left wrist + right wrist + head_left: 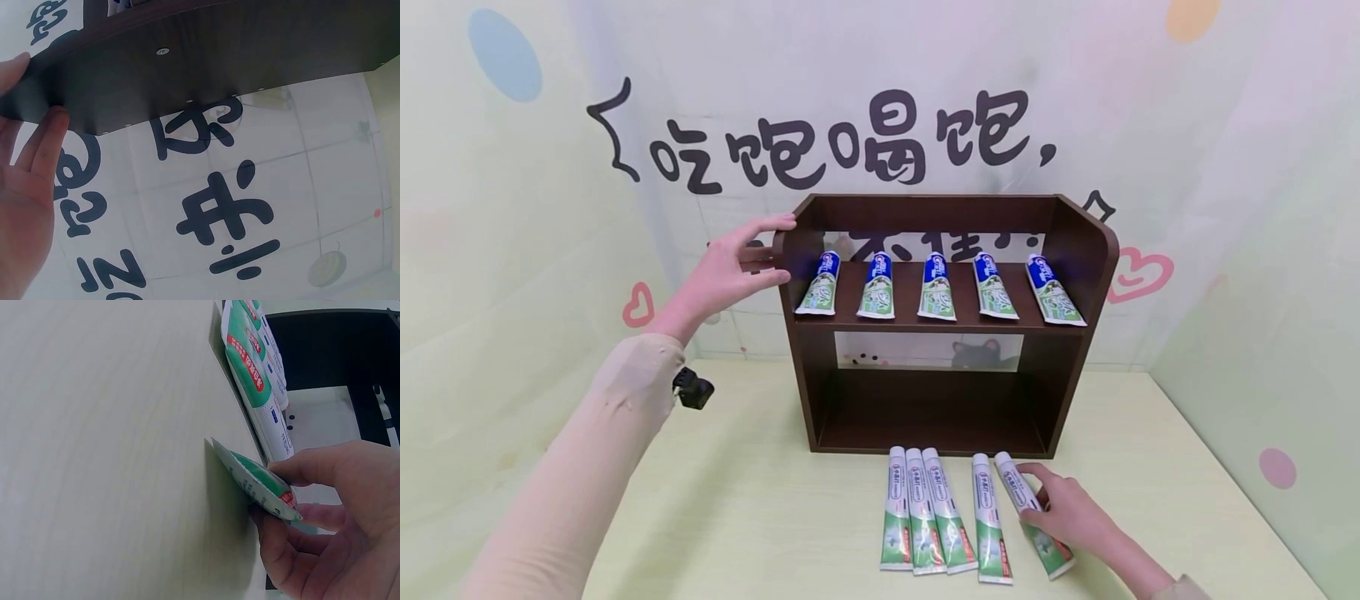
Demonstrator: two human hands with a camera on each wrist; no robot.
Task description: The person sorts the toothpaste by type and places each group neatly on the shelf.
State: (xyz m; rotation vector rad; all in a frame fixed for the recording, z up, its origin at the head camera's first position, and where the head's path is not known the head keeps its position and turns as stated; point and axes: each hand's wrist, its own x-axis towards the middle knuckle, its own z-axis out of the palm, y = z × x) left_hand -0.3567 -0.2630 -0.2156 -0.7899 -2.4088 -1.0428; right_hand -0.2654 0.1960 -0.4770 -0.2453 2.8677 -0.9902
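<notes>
My left hand (726, 262) grips the upper left side panel of a dark brown two-tier shelf (936, 214). In the left wrist view, its fingers (49, 144) lie at the edges of that panel. On the table, before the shelf's right part, my right hand (1071, 512) pinches a white and green toothpaste tube (1017, 487) between thumb and fingers. The right wrist view shows this tube's flat crimped end (256, 487) tilted up from the tabletop. Left of it lies a similar toothpaste tube (988, 517), with its cap toward the shelf.
Three more white and green tubes (921, 512) lie close together farther left. Several blue and green toothpaste tubes (936, 287) are spaced in a row on the upper tier. The lower tier (925, 408) is open at the front. Behind stands a printed wall covering (887, 50).
</notes>
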